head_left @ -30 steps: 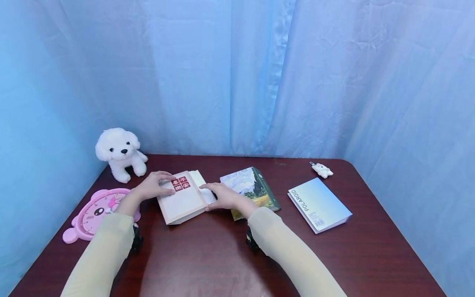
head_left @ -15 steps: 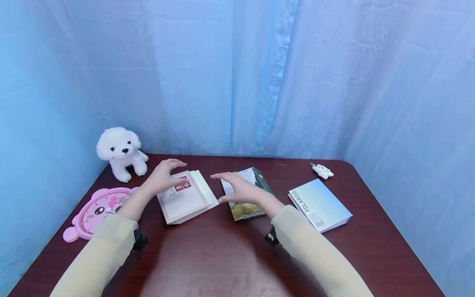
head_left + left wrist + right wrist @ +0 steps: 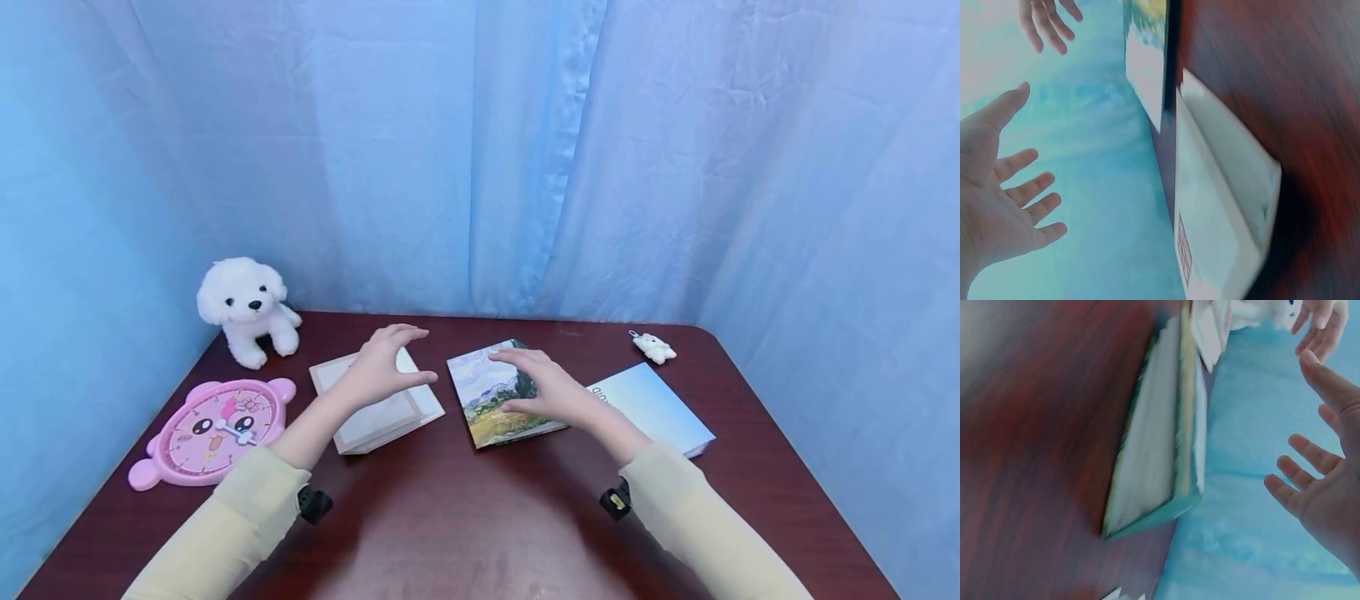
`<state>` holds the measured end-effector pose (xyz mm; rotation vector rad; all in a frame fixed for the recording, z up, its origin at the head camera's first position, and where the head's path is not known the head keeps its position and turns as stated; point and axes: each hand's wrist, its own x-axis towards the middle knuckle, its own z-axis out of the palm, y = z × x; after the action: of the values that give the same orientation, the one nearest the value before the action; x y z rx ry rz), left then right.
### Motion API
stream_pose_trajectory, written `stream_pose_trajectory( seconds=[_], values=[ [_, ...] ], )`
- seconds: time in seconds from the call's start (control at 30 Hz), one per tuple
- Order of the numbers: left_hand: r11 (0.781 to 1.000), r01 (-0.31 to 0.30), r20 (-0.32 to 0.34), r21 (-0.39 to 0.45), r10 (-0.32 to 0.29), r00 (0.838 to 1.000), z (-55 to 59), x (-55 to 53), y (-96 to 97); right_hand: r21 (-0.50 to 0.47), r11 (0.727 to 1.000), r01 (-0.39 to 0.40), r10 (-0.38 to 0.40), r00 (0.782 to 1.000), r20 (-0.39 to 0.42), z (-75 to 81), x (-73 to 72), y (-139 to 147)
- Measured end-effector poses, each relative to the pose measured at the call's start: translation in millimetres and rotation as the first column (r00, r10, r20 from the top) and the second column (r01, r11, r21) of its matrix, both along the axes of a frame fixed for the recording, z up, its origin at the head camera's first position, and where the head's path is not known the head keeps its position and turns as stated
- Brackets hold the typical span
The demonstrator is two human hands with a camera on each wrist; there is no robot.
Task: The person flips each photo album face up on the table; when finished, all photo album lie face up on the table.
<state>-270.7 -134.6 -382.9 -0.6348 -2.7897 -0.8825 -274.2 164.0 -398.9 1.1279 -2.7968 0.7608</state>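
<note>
My left hand (image 3: 382,367) hovers above the cream book (image 3: 382,418), thumb and fingers spread and holding nothing. In the left wrist view the cream book (image 3: 1216,200) lies apart from that hand (image 3: 997,194), its red printed block partly seen. My right hand (image 3: 547,387) is over the book with a painted landscape cover (image 3: 483,392), its fingers parted with nothing between them. The right wrist view shows the painted book's page edges (image 3: 1147,437) and green spine side, with the right hand (image 3: 1322,469) clear of it.
A pink bear-faced clock (image 3: 213,433) lies at the left, below a white plush dog (image 3: 247,308). On the right are a pale blue album (image 3: 656,404), partly behind the right forearm, and a small white plush keychain (image 3: 654,347). Blue curtains (image 3: 390,167) surround the table (image 3: 465,525).
Both hands have let go of the cream book and lifted. They have moved right, the right hand to above the painted book and the left to above the cream one.
</note>
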Motion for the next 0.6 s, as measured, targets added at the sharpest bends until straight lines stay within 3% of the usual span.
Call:
stream_pose_trajectory(
  seconds=[0.3,0.6],
  values=[
    [0.998,0.069,-0.001,0.009,-0.069,0.998,-11.7,-3.2,43.0,-0.004,0.998,0.057,-0.057,0.998,-0.002,-18.7,9.0,38.7],
    [0.995,0.094,0.080,0.042,-0.098,0.992,-41.7,-22.6,72.9,0.024,0.995,0.094,-0.095,0.995,0.020,-40.8,1.1,65.8]
  ],
)
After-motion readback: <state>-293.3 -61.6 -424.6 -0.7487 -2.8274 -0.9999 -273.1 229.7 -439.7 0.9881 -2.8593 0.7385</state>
